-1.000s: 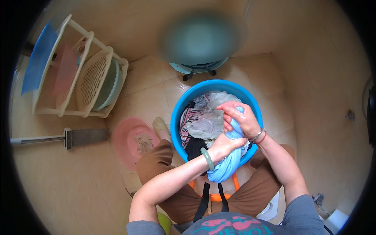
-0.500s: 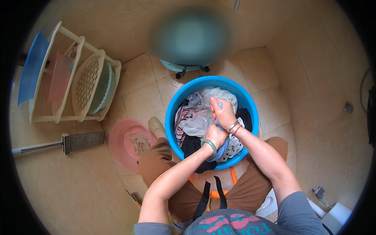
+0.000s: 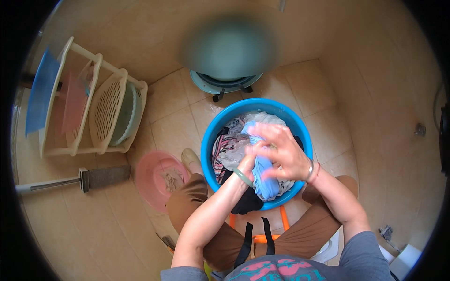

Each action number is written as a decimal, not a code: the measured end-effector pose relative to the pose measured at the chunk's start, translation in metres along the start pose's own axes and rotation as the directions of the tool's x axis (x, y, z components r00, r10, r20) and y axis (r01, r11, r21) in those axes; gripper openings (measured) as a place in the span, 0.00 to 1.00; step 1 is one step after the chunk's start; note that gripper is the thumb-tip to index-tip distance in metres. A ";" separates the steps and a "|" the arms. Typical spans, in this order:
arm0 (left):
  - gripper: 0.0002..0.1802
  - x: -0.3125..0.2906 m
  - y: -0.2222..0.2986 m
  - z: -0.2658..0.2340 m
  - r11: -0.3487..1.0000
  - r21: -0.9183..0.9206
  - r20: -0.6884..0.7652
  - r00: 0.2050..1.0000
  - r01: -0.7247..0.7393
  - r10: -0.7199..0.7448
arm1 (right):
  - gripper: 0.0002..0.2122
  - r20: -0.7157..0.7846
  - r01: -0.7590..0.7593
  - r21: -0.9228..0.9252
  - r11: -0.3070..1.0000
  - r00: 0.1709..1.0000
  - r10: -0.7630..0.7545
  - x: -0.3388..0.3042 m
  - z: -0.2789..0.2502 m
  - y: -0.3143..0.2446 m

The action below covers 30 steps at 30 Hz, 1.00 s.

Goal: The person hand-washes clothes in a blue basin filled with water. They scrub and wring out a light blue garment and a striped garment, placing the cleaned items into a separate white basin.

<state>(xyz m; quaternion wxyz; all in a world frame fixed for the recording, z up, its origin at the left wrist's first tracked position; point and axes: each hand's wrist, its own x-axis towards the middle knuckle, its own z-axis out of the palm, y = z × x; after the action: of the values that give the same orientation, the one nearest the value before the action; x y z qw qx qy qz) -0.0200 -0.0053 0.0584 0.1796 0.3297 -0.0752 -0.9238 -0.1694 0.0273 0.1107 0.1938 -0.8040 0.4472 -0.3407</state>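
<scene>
A round blue washtub [image 3: 210, 136] stands on the tiled floor between my knees, full of wet clothes [image 3: 229, 145] in white, striped and black. Both hands work over the tub on a light blue garment [image 3: 264, 180] that hangs bunched over the near rim. My left hand [image 3: 248, 161], with a green bangle on its wrist, grips the garment from the left. My right hand [image 3: 281, 150], with bracelets on its wrist, clutches the upper part of the same cloth, fingers spread around it.
A pink basin [image 3: 157, 180] with a cloth in it lies left of my knee. A white plastic rack [image 3: 89, 100] with baskets stands at the left wall, a long-handled brush [image 3: 93, 178] below it. A teal wheeled stool base [image 3: 225, 84] sits behind the tub. I sit on an orange stool [image 3: 281, 218].
Both hands have shifted along the blue garment, rubbing it over the tub; the right hand now lies higher on the cloth with fingers spread. The view has drifted slightly.
</scene>
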 end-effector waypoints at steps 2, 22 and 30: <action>0.18 -0.013 0.002 0.003 0.989 0.071 0.074 0.989 -0.130 0.125 | 0.25 0.093 0.174 -0.014 0.985 0.981 -0.172 -0.005 -0.007 -0.030; 0.19 -0.006 -0.008 0.015 0.927 -0.016 -0.082 0.925 -0.374 0.371 | 0.11 -0.114 -0.005 0.991 0.136 0.517 0.848 -0.017 0.015 -0.007; 0.21 -0.022 -0.023 0.022 0.061 0.868 0.282 0.591 -0.492 0.756 | 0.12 0.295 -0.045 0.946 -0.320 0.526 0.798 -0.034 0.042 0.025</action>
<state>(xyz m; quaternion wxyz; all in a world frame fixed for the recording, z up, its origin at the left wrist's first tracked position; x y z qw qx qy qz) -0.0240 0.0246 0.0824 0.3653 0.4139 -0.6641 -0.5042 -0.1664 0.0439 0.0536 0.6845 -0.0073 0.3712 -0.6273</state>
